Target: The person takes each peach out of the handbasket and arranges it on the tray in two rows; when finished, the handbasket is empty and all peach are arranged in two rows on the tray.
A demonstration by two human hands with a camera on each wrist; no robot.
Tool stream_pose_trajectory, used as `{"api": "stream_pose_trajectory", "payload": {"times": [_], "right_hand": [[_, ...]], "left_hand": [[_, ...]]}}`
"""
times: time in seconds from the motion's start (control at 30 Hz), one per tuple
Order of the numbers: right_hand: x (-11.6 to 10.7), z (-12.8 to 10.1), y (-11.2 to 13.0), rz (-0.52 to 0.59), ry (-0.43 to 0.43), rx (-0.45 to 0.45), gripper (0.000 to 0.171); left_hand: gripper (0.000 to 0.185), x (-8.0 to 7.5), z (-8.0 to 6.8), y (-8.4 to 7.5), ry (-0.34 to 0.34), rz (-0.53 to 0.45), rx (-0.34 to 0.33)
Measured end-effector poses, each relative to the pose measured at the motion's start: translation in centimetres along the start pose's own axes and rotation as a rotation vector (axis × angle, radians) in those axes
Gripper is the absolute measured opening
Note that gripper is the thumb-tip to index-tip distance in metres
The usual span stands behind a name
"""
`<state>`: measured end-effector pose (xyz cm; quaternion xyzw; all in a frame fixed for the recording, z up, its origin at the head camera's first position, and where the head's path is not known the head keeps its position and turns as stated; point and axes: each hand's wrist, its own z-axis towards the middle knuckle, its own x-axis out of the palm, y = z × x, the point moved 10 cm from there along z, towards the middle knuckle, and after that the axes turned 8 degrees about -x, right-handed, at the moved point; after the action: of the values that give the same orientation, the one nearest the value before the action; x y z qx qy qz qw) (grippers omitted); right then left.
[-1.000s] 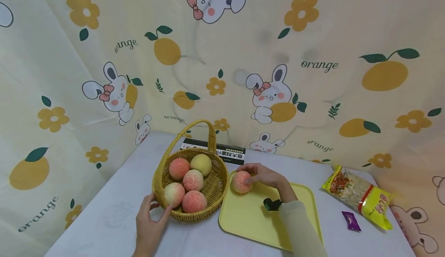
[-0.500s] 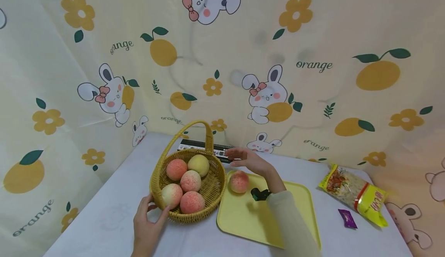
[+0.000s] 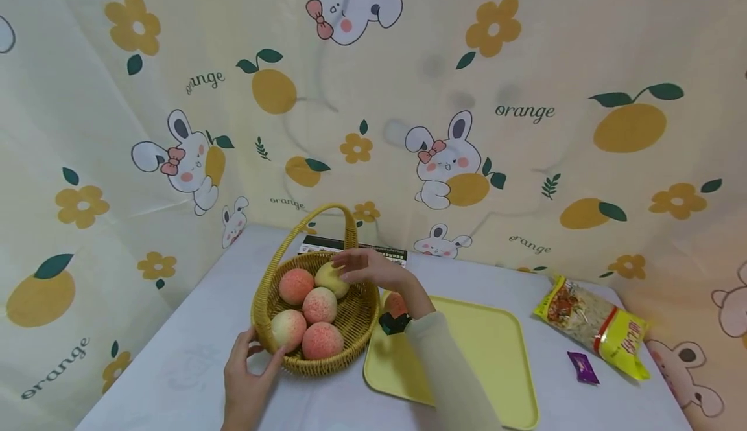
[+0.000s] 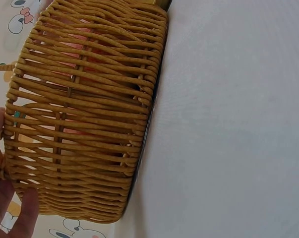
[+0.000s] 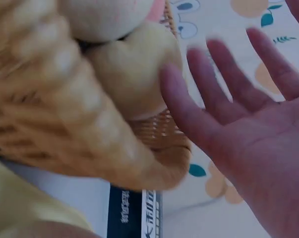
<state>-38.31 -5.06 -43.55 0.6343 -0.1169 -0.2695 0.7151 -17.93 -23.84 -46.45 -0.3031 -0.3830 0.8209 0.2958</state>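
In the head view a woven basket [image 3: 357,350] with a tall handle holds several peaches, pink, speckled and pale yellow. My left hand [image 3: 248,374] grips its left rim near the foot of the handle, and in the left wrist view fingers and thumb sit on either side of the wicker edge. Over the basket's back right my right hand [image 3: 373,269] spreads its fingers beside the pale yellow peach [image 3: 328,280], holding nothing. One more pink peach [image 3: 395,304] sits on the yellow tray [image 3: 467,360], partly hidden by the right wrist and its black camera.
Behind the basket lies a black and white box [image 3: 385,253], partly covered. A noodle bag [image 3: 595,327] and a small purple packet [image 3: 583,367] lie to the right of the tray. Printed cloth [image 3: 373,94] hangs behind the table.
My right hand let go of the pink peach on the tray, lifted, and moved left over the basket to the pale yellow peach. The left hand stays on the basket.
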Motion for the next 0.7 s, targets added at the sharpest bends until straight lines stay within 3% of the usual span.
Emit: {"api": "stream_pose_trajectory", "payload": {"times": [0.17,0.3,0.53,0.7], "right_hand": [[2.1,0.2,-0.9,0.015,0.119,0.056,0.052],[2.8,0.1,-1.4,0.023,0.151,0.094,0.052],[3.8,0.3,-0.8,-0.035,0.236,0.044,0.053],[4.0,1.0,-0.1,-0.115,0.244,0.038,0.052]], "left_hand": [[0.058,0.0,0.0,-0.4,0.001,-0.017,0.018],[0.057,0.1,0.1,-0.5,0.008,-0.016,0.029],[0.055,-0.2,0.2,-0.5,0.003,-0.007,0.022],[0.055,-0.1,0.0,-0.5,0.014,-0.018,0.024]]}}
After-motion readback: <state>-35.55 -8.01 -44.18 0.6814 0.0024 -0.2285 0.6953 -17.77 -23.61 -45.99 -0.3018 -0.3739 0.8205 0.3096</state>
